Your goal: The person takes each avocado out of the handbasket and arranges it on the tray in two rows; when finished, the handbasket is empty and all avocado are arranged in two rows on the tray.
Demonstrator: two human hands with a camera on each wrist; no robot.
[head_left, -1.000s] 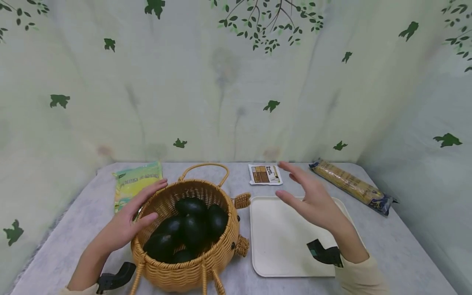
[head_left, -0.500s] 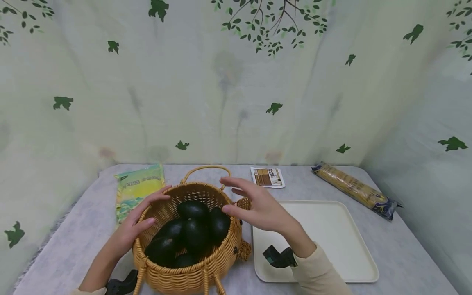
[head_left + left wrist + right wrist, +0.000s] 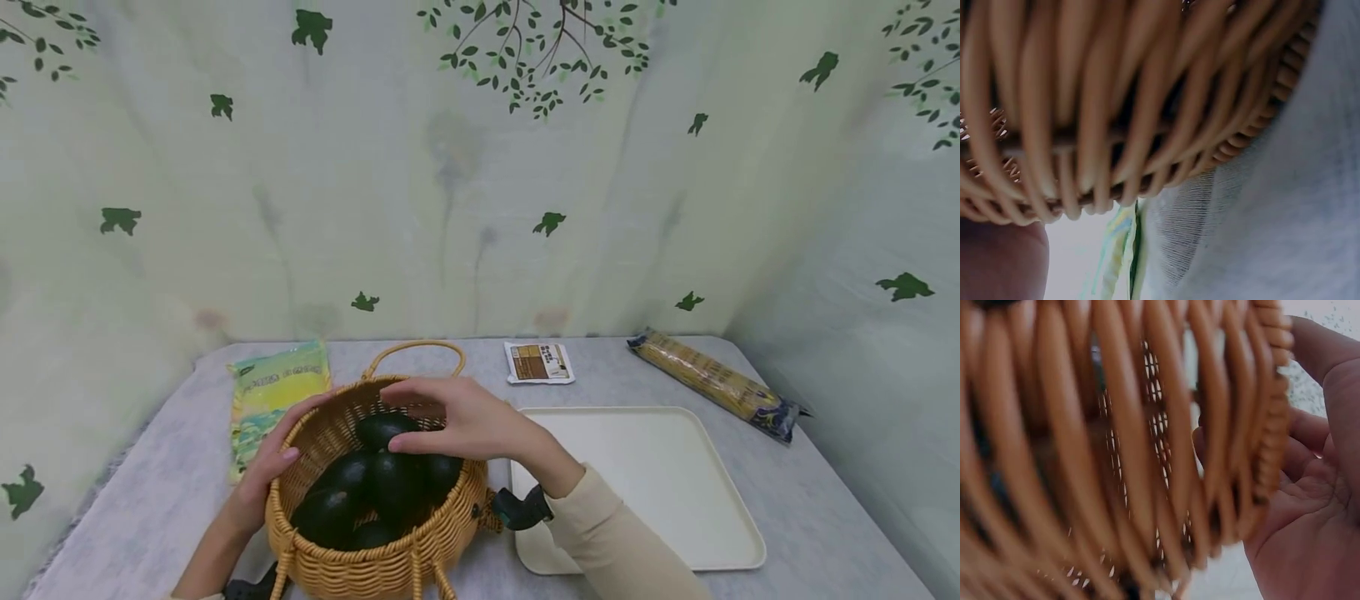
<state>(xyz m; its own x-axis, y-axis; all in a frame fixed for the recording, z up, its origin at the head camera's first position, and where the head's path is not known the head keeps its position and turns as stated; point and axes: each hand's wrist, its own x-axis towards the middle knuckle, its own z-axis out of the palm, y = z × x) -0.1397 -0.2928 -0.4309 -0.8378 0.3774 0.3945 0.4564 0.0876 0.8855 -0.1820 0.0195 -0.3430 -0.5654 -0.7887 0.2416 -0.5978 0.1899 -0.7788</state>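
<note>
Several dark green, glossy avocados [image 3: 397,483] lie in a wicker basket [image 3: 360,567] with an arched handle and animal-like trim, left of centre. My left hand [image 3: 262,467] holds the basket's left rim, with the thumb over the edge and the fingers along the outside. Over the basket's right side reaches my right hand [image 3: 465,421], its fingers and thumb spread above the avocados and its palm facing left. Its thumb tip is just above the avocados; whether it touches one I cannot tell. Basket weave [image 3: 1129,425] fills much of the right wrist view, beside the right hand [image 3: 1316,487].
A white rectangular tray [image 3: 637,500] lies to the right of the basket. Behind are a yellow-green bag [image 3: 277,392], a small brown-and-white packet [image 3: 538,363] and a long golden packet with dark blue ends [image 3: 705,371]. A leaf-patterned cloth hangs behind the table.
My right hand has moved left from above the tray to over the avocados in the basket. The left hand has settled lower onto the basket's rim, its thumb now over the edge.
</note>
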